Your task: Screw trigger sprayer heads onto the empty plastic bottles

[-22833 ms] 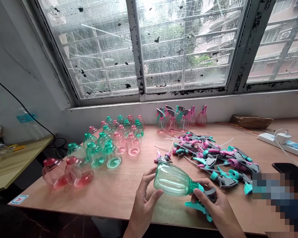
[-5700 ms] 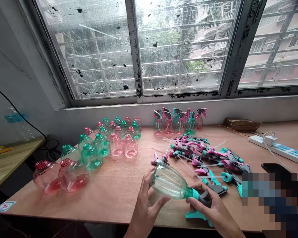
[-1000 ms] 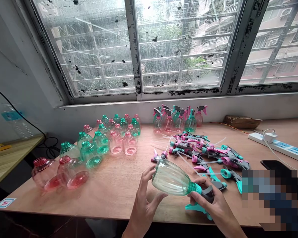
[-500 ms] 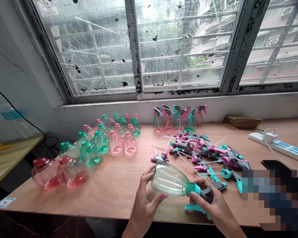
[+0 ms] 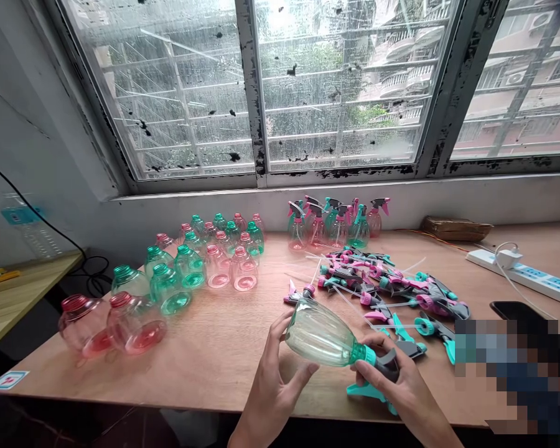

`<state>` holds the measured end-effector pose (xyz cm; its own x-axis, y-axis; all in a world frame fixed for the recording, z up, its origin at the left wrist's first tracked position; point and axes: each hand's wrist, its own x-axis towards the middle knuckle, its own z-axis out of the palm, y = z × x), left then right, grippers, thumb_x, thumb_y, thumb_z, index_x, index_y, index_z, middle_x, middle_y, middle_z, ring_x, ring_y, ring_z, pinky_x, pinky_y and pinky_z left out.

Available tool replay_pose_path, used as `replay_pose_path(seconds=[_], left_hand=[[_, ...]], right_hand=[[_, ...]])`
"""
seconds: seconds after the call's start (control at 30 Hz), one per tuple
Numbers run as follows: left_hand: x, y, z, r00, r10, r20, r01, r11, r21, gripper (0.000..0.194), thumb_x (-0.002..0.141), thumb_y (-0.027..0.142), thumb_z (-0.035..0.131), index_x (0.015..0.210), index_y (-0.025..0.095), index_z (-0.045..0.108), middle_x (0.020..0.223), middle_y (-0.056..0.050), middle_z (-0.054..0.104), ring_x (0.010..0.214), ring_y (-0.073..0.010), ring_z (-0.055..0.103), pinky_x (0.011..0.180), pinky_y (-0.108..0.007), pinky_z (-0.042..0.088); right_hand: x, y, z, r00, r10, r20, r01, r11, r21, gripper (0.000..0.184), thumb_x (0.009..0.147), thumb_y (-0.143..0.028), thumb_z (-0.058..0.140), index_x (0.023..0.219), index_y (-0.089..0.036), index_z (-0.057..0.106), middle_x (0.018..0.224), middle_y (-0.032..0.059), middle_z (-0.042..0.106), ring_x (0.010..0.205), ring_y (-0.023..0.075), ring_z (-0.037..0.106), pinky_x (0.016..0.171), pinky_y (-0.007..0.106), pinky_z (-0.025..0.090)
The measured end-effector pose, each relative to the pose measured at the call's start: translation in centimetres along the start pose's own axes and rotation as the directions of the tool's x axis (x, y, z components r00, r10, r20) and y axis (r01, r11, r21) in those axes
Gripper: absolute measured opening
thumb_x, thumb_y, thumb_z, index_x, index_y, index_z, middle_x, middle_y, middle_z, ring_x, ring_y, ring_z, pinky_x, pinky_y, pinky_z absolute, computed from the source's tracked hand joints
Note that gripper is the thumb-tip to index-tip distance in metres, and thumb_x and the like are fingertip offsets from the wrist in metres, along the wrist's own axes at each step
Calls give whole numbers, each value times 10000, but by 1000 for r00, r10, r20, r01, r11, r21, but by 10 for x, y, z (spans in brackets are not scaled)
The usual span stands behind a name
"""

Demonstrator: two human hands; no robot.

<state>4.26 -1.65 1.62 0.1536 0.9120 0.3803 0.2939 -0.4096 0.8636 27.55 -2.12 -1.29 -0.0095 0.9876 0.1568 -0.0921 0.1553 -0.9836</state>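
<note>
A clear green spray bottle [image 5: 320,333] lies on its side in the air above the table's front edge, its base toward the left. My left hand [image 5: 275,379] cups the base end, fingers at the far side and thumb along the lower edge. At the neck, my right hand [image 5: 392,373] is closed around the teal collar [image 5: 364,354] and grey spray head, with the thumb and fingers on the collar. The head's teal trigger [image 5: 368,391] points down toward me. Just beyond the bottle lies a pink and grey spray head [image 5: 299,294].
Loose spray heads [image 5: 382,280] with tubes are heaped right of centre. Open pink and green bottles [image 5: 193,266] stand in rows at left. Several finished spray bottles [image 5: 317,227] stand by the wall. A power strip [image 5: 532,277] and black phone [image 5: 518,310] lie at right.
The bottle's base end has tipped slightly upward and turned a little. My left hand has shifted slightly with its thumb lower on the bottle; my right hand keeps its grip on the collar.
</note>
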Motion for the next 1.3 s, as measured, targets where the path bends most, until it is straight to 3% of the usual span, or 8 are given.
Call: replay_pose_path(seconds=[0.5,0.77,0.97,1.3], left_hand=[[3,-7,1,999,18,-35,-19,999,-29,552,928,381,687,1428,363,453,1507,-75,472,1378,-313,478,1170,-508,345],[-1,-1,2,1000,-11,-20,11,1000,0,636,916,373,703,1474,333,398,1519,-104,465,1448,-332,394,1198,-535,295],[0,-9,2,999,14,-45,-15,1000,-16,584,898,385,719,1418,318,460,1500,-108,488,1426,-342,418,1180,-538,321],[1,-4,2,1000,3,-31,-3,1000,2,597,911,370,712,1444,346,445,1481,-88,512,1423,-326,431,1198,-528,304]], right_hand=[[0,-5,3,999,19,-31,-18,999,27,346,830,-480,775,1018,-233,623,645,-20,669,627,188,633,597,286,583],[0,-5,4,1000,13,-25,-13,1000,9,339,815,-490,784,1000,-246,640,647,-35,659,622,183,645,594,266,574],[-1,-6,7,999,7,-50,-7,1000,-6,357,795,-509,790,981,-238,649,633,-23,653,611,189,636,567,265,574],[-1,-4,3,998,-9,-60,7,999,-39,351,825,-502,766,1019,-244,629,635,-29,683,628,189,644,605,262,535]])
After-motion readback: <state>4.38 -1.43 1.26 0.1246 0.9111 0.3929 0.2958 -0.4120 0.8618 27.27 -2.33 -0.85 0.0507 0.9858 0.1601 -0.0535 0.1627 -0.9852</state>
